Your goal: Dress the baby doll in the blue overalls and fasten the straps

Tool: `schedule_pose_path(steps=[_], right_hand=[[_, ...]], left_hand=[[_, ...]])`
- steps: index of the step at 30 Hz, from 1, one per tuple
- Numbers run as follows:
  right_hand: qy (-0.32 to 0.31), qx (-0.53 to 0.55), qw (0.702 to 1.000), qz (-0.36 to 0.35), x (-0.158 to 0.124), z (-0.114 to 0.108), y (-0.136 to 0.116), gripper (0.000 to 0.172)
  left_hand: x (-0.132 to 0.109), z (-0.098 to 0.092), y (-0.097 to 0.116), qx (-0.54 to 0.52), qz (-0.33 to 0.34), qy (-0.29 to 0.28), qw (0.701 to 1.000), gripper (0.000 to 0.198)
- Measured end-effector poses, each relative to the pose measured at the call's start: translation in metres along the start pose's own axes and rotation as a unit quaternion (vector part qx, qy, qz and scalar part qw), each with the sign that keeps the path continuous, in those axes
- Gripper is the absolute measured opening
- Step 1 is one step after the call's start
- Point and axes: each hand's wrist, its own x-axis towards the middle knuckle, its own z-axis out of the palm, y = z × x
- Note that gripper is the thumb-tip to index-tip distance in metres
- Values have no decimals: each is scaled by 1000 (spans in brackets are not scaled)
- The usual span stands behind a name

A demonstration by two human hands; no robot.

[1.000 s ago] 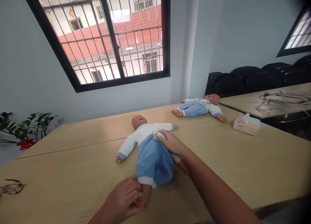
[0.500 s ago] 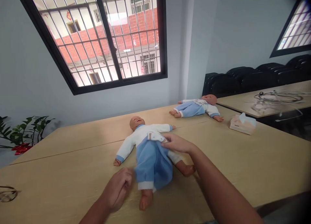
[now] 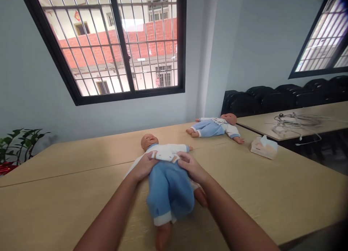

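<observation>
A baby doll (image 3: 163,171) in a white top and blue trousers lies on its back on the wooden table (image 3: 67,193), head toward the window. My left hand (image 3: 144,165) grips the left side of the doll's waist, fingers curled on the waistband. On the other side of the waist, my right hand (image 3: 190,165) pinches the same waistband. One bare doll foot sticks out near the bottom edge.
A second doll (image 3: 213,126) in the same clothes lies farther back on the table. A tissue box (image 3: 263,146) sits to its right. Cables (image 3: 296,120) lie on another table, with black chairs (image 3: 272,97) behind. A plant (image 3: 16,145) stands at far left.
My left hand let go of the doll's foot and moved up to the waist. My right hand stayed at the waist. The view shifted slightly right.
</observation>
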Motion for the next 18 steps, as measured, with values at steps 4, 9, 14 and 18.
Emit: schedule_pose_path(steps=[4, 9, 14, 18], right_hand=[[-115, -118, 982, 97, 1, -14, -12, 37], [-93, -73, 988, 104, 0, -19, -12, 38], [45, 66, 996, 29, 2, -2, 4, 47], [54, -11, 998, 26, 4, 15, 15, 42]], left_hand=[[1, 1, -12, -207, -22, 116, 971, 44], [-1, -8, -20, -236, -79, 126, 960, 43], [-3, -19, -17, -128, -92, 57, 986, 49], [-4, -8, 12, 55, 28, -19, 998, 74]])
